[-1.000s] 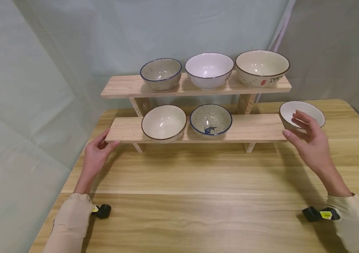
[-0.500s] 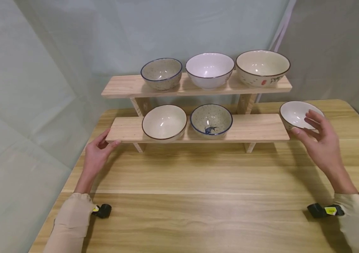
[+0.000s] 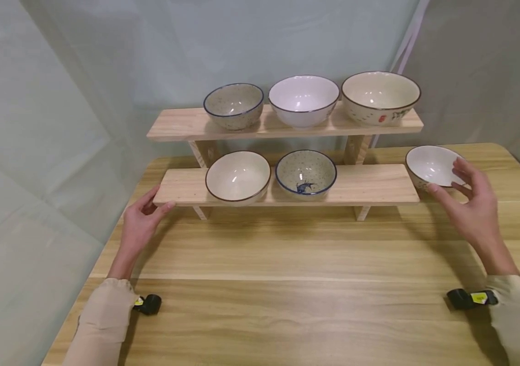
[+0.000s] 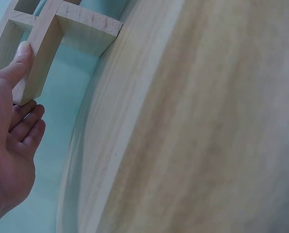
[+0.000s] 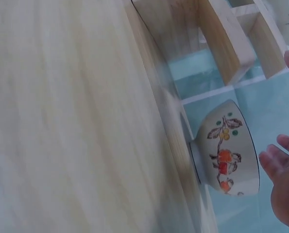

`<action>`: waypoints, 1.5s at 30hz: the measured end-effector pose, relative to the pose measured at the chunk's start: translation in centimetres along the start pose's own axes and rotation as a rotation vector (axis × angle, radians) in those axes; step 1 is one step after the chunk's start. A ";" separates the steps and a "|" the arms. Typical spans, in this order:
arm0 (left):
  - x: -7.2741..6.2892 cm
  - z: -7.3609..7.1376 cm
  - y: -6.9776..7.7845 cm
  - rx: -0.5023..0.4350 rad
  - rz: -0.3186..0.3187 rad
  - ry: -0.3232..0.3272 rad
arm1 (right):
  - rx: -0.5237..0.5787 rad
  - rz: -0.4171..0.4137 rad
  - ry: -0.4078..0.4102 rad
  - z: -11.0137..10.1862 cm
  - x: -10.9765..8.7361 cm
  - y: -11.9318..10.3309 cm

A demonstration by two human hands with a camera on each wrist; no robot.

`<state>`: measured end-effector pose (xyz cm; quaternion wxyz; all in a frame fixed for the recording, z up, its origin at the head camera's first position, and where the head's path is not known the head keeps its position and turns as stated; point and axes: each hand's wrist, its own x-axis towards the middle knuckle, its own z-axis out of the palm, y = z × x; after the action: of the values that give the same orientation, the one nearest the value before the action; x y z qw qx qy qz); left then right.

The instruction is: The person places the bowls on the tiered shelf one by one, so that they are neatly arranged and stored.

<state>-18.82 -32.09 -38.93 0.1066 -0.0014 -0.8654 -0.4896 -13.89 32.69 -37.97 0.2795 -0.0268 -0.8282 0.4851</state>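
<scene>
My left hand (image 3: 139, 223) holds the left end of the lower board of a two-tier wooden shelf (image 3: 370, 185). In the left wrist view the thumb (image 4: 21, 60) lies along the board and the other fingers curl at its end. My right hand (image 3: 475, 206) is held with fingers apart at the near right side of a white bowl (image 3: 429, 165) on the table. Birds and leaves decorate that bowl's outside in the right wrist view. On the lower board sit a cream bowl (image 3: 237, 175) and a speckled blue-rimmed bowl (image 3: 305, 170).
The upper board (image 3: 179, 122) carries a speckled grey bowl (image 3: 234, 104), a white bowl (image 3: 303, 96) and a larger cream bowl (image 3: 380, 94) with red and dark markings. Pale cloth (image 3: 58, 127) hangs behind and left of the wooden table (image 3: 278, 284).
My right hand has moved right, from the lower board's right end to beside the white bowl. My left hand stays on the board, and the bowls keep their places.
</scene>
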 end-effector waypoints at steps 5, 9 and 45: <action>-0.1 0.0 0.1 0.007 0.004 0.002 | -0.054 0.021 -0.001 -0.4 0.2 0.6; -0.1 0.1 0.0 0.009 0.007 0.003 | -0.070 0.039 -0.002 -0.6 0.4 1.0; -0.1 0.0 -0.1 0.009 0.010 0.005 | -0.155 0.213 -0.121 -1.0 2.8 3.0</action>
<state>-18.77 -32.16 -39.06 0.1111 -0.0043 -0.8673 -0.4853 -16.40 35.91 -38.84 0.1729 -0.1068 -0.8709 0.4474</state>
